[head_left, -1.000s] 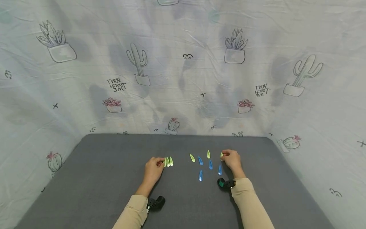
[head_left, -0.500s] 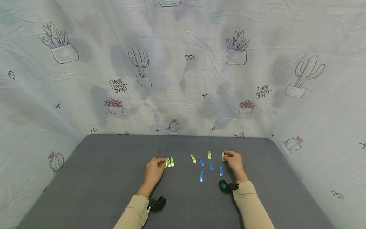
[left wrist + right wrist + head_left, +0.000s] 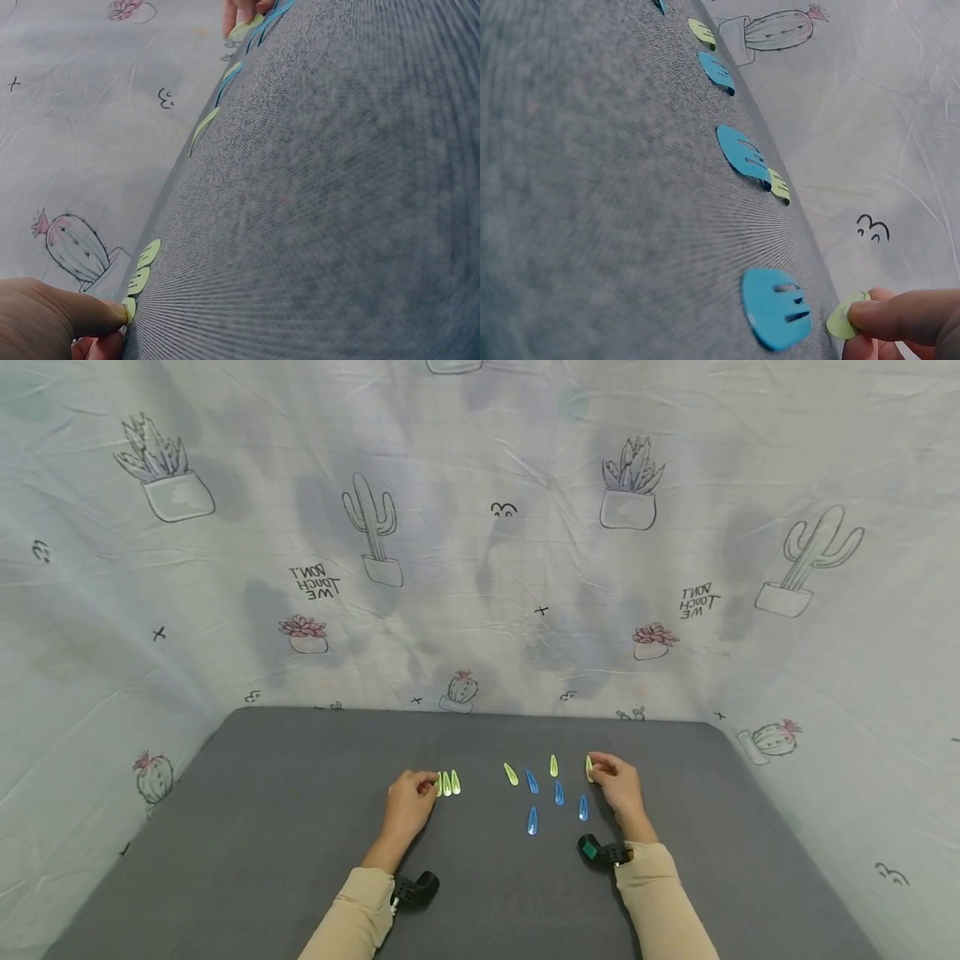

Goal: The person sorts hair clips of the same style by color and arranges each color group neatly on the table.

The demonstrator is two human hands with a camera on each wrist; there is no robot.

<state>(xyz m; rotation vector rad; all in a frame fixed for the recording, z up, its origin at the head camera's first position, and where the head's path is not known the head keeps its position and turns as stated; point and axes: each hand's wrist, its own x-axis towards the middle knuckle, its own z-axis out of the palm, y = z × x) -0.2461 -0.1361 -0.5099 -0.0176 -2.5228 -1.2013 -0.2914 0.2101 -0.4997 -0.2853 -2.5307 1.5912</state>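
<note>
Three yellow-green snap hair clips (image 3: 455, 782) lie side by side in a short row. My left hand (image 3: 407, 804) pinches the leftmost clip (image 3: 130, 310) of that row, its thumb on the clip's end. Over on the right, my right hand (image 3: 617, 783) pinches another yellow-green hair clip (image 3: 841, 321) between thumb and fingers, at the table surface. Between the hands lie two loose yellow-green hair clips (image 3: 553, 766) and several blue hair clips (image 3: 532, 820). One blue clip (image 3: 775, 309) is close beside the right hand's clip.
Everything lies on a dark grey cloth-covered table (image 3: 315, 843). A pale sheet (image 3: 465, 543) printed with cactus drawings hangs behind and along both sides. Black wrist cameras (image 3: 417, 890) are strapped to both forearms.
The head view has shifted slightly. A little more of the right hand's yellow-green hair clip shows past its fingertips. Both hands stay in place, and the other clips have not moved.
</note>
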